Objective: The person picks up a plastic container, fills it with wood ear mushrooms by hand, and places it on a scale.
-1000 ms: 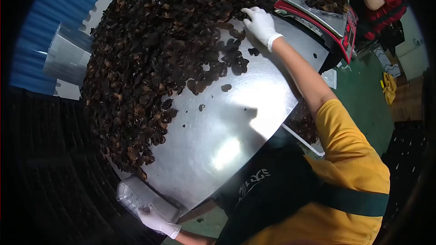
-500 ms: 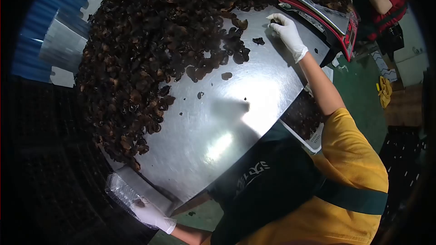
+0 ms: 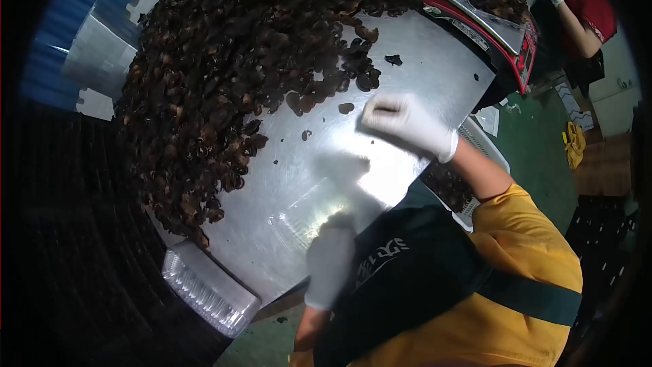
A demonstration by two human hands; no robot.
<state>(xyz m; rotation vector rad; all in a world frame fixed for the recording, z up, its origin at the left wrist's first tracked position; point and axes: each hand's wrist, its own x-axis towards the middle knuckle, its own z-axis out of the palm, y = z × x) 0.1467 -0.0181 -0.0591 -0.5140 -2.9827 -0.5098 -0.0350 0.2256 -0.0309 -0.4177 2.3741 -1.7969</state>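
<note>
Dark curled pieces (image 3: 231, 47), probably light and fragile: pinch by edges. Your right hand (image 3: 411, 124) is curled, contents unclear; your left hand (image 3: 330, 265), blurred, cannot be judged.

Right hand (image 3: 409, 124) extended, fingers (image 3: 374, 120) curled; left hand (image 3: 330, 265) blurred, lower.

A shiny metal table (image 3: 272, 251) fills the middle of the view, its near part mostly bare and bright with glare. A thick heap of dark mushrooms (image 3: 204, 61) covers its far and left side, thinning to a ragged edge. A few loose pieces (image 3: 346, 108) lie apart on the metal. A red scale (image 3: 490, 29) stands at the far right end; a clear plastic box (image 3: 210, 289) sits along the left edge, partly overhanging it
</note>
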